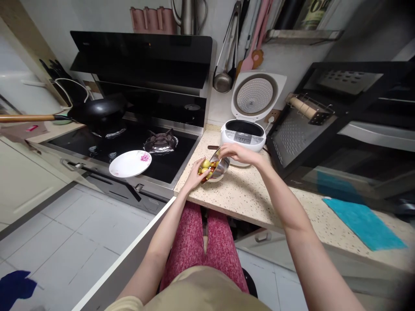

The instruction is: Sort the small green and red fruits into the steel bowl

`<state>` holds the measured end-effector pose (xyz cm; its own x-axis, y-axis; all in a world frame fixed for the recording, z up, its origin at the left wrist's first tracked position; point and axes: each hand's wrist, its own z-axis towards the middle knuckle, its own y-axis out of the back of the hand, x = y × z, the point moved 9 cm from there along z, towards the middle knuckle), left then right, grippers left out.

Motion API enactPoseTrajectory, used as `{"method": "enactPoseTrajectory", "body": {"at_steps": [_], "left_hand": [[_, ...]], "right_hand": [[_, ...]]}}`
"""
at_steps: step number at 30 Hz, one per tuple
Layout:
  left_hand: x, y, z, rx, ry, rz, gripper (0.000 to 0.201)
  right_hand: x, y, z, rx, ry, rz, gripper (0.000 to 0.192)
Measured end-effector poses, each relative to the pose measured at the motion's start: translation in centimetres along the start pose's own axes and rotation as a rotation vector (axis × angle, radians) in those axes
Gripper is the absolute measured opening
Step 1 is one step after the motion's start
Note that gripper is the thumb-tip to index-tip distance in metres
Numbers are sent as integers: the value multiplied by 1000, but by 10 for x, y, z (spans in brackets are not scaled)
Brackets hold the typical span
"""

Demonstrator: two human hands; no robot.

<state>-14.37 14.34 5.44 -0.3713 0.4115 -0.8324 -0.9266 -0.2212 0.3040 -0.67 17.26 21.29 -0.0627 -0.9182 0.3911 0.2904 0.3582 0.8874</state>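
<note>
A shiny metal bowl (223, 166) is tilted to the left above the counter, close to its front edge. Round yellow-green pieces of food (206, 163) and smaller reddish-brown ones lie in its lower side. My right hand (236, 152) grips the upper right rim with bent fingers. Along the lower left side, my left hand (196, 174) is curled round the bowl, its fingers against the rim and the food; their exact hold is partly hidden. Just behind my right hand stands a white rice cooker (227, 134), lid up, its dark inner pot showing.
Left of the counter, a white flowered plate (129, 164) rests at the front of the black gas stove (175, 166). A black wok (97, 110) with a wooden handle sits on the left burner. A blue cloth (365, 222) lies right, beside a black oven (340, 151).
</note>
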Motion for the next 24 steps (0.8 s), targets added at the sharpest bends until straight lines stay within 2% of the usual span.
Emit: {"method": "enactPoseTrajectory", "body": {"at_steps": [8, 13, 15, 17, 19, 21, 23, 24], "left_hand": [[3, 2, -2, -21, 22, 8, 64], [8, 0, -2, -6, 30, 80, 63], [4, 1, -2, -10, 33, 120, 66], [-9, 7, -6, -74, 8, 154, 64], [-32, 17, -20, -201, -75, 180, 57], [-61, 22, -44, -300, -239, 221, 52], [-88, 12, -76, -285, -476, 286, 48], [-96, 0, -94, -204, -599, 334, 43]], "right_hand": [[-14, 8, -3, 66, -79, 101, 40], [-14, 13, -6, 96, -99, 85, 36], [-13, 15, -7, 101, -101, 99, 36], [-13, 16, -8, 103, -107, 120, 36], [-13, 17, -10, 99, -116, 129, 34], [-12, 17, -13, 94, -123, 128, 33], [-10, 17, -17, 83, -120, 127, 34], [-9, 17, -20, 74, -117, 127, 34]]}}
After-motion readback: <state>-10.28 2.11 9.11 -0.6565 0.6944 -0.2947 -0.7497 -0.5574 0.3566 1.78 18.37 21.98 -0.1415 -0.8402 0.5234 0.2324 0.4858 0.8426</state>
